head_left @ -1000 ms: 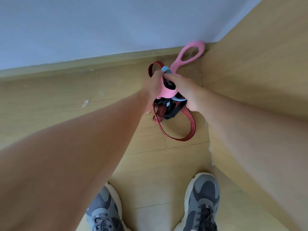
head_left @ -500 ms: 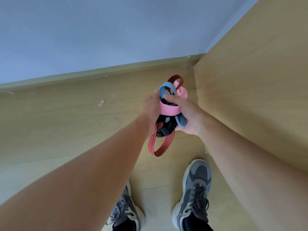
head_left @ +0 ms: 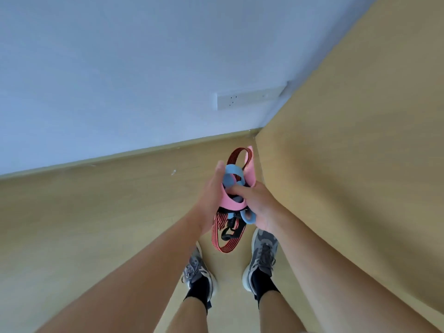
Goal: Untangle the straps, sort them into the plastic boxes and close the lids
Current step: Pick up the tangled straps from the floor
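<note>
Pink band (head_left: 250, 173): wide and flat, wrapped round the middle of the tangle, with one end standing up above both grips.
Blue band (head_left: 230, 177): looped through the pink one at the top; another blue loop shows lower down, inside the right grip.
Red striped strap (head_left: 227, 243): one loop sticks up behind the pink band, and a longer loop hangs free below the grips, above the gap between the two shoes.
Black strap (head_left: 229, 233): a dark piece inside the hanging red loop; its shape is hard to make out.
Tangle of straps (head_left: 234, 204): all of these are knotted together and held in the air, over the floor near the corner where the wall meets the wooden panel.
Left grip (head_left: 211, 198): holding the tangle from its left side, thumb straight up beside the blue band, fingers hidden behind the bands.
Right grip (head_left: 258, 205): holding the tangle from the right, thumb pressed into its middle, fingers curled underneath.
Floor (head_left: 96, 224): pale wood boards, with a skirting (head_left: 120, 158) along the far edge.
Wall (head_left: 120, 68): light blue-grey, with a white socket strip (head_left: 249, 99) near its right end.
Wooden panel (head_left: 360, 140): pale wood, upright along the floor's right edge.
Shoes (head_left: 263, 251): grey trainers worn with black socks, standing on the floor.
</note>
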Demonstrator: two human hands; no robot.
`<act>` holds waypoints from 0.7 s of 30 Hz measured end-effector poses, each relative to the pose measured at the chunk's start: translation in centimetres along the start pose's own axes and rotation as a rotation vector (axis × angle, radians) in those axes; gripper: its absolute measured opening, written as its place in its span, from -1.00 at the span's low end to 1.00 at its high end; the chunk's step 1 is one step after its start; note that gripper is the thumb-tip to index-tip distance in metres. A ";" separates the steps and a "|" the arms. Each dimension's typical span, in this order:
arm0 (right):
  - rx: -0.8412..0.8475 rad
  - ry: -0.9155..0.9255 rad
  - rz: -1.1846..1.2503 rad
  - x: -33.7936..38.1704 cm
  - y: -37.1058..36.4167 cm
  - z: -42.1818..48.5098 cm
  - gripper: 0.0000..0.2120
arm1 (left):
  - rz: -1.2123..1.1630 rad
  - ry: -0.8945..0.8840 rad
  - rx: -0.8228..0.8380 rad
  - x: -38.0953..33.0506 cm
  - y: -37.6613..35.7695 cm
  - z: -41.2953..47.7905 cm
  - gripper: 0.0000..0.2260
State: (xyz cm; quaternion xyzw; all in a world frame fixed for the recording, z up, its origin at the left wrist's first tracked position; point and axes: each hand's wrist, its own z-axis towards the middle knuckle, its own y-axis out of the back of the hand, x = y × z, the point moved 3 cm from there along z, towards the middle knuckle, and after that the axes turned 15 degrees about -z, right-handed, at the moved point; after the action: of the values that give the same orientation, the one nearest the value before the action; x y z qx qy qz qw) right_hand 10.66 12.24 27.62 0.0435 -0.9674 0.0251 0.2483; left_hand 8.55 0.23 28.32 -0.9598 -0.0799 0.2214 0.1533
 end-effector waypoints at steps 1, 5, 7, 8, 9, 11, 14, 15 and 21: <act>-0.016 0.016 -0.017 1.2 -0.2 -2.3 -0.85 | 0.009 -0.013 0.014 -1.2 -0.8 -2.4 -0.40; -0.057 0.095 -0.060 5.9 -0.6 -11.7 -0.95 | 0.035 -0.075 0.017 -5.5 -4.3 -11.8 -0.53; -0.067 0.145 -0.089 8.2 -0.6 -16.4 -0.90 | 0.007 -0.105 0.003 -7.4 -6.3 -16.4 -0.55; -0.072 0.174 -0.107 9.1 -0.4 -18.7 -0.87 | -0.003 -0.118 0.011 -8.1 -7.3 -18.7 -0.55; -0.079 0.208 -0.124 10.1 -0.2 -21.1 -0.85 | -0.017 -0.129 0.026 -8.7 -8.3 -21.0 -0.55; -0.101 0.282 -0.162 11.7 0.1 -25.8 -0.81 | -0.043 -0.141 0.060 -9.6 -10.6 -25.6 -0.57; -0.180 0.363 -0.197 12.9 0.9 -32.1 -0.66 | -0.096 -0.150 0.121 -10.1 -14.0 -32.1 -0.54; -0.211 0.380 -0.203 13.1 1.2 -33.9 -0.58 | -0.117 -0.156 0.130 -10.2 -14.9 -33.9 -0.53; -0.313 0.466 -0.275 13.9 4.8 -41.5 -0.56 | -0.114 -0.257 0.133 -10.0 -20.3 -40.2 -0.52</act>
State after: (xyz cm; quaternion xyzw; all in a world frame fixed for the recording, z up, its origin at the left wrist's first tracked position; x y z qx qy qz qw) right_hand 17.87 18.91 70.52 0.1284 -0.8616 -0.1486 0.4680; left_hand 15.98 6.73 73.38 -0.9052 -0.1383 0.3380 0.2174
